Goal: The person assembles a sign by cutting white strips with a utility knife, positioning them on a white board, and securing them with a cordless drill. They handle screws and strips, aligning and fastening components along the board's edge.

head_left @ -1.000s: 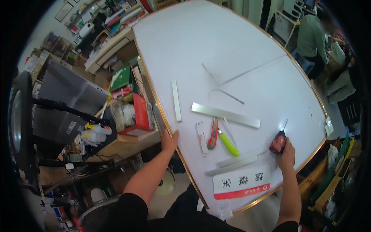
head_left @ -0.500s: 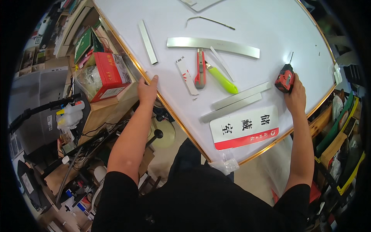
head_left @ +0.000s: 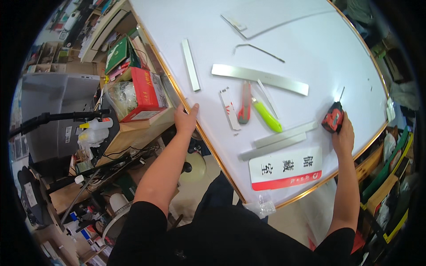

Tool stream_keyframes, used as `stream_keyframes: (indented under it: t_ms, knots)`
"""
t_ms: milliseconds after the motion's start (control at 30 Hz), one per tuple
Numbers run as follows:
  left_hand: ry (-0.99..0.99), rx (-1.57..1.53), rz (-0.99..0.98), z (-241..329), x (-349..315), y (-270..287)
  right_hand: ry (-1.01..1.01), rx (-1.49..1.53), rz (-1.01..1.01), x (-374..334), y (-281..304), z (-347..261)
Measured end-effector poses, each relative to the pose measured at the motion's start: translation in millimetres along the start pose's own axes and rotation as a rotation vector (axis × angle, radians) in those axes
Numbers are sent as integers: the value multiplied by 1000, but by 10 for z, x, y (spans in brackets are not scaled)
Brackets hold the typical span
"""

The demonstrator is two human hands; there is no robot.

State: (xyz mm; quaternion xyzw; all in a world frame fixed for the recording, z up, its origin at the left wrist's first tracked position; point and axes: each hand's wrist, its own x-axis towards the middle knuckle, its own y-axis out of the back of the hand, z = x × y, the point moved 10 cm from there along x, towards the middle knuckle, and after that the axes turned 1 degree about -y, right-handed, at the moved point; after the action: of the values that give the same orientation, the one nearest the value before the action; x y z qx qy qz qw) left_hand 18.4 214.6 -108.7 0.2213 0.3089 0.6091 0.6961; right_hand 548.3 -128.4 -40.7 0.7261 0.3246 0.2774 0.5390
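Note:
My right hand [head_left: 344, 137] is wrapped round a red and black cordless drill [head_left: 333, 119], whose lit front and thin bit point away from me over a white board [head_left: 310, 40]. At the left side, my left hand [head_left: 186, 119] grips the board's gold-coloured edging, thumb on top and fingers partly hidden below. Between the hands lie a red and grey utility knife [head_left: 244, 104], a tool with a lime-green handle [head_left: 268, 116], and a white strip with red marks [head_left: 229, 110]. Nearer me are two pale metal strips [head_left: 284, 135] and a white and red sign plate [head_left: 286, 167].
A curved silver metal strip [head_left: 262, 79], a short metal bar [head_left: 191, 65], a bent thin rod [head_left: 262, 51] and a clear sheet [head_left: 266, 20] lie farther off. Left of the board stands a red box [head_left: 148, 93]. A clear plastic bag [head_left: 261, 206] hangs at the near corner.
The whole view has shifted, so the board and its things appear lower and slightly further right. Both hands keep their holds, and nothing on the board has visibly moved.

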Motion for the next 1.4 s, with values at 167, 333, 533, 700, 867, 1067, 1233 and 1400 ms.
stream_keyframes:
  t_ms: [167,333,533,700,867,1067,1233,1400]
  knots:
    - [-6,37,21,-78,5,0,-55,366,141,-12,435,-343]
    - [20,46,18,-78,5,5,-39,1310,-276,165,583,-1665]
    - [-42,13,6,-37,21,26,237,842,-503,694,462,-3758]
    - [-27,-14,-23,7,0,24,473,416,-640,994,-103,-5202]
    - [50,57,-58,32,-38,24,614,147,-583,1054,-364,-5927]
    - [54,60,-71,45,-33,31,646,48,-588,1077,-553,-6212]
    - [47,62,-69,61,-45,41,631,25,-592,1086,-626,-6259]
    - [64,73,-88,40,-46,26,707,-34,-519,1076,-570,-6344]
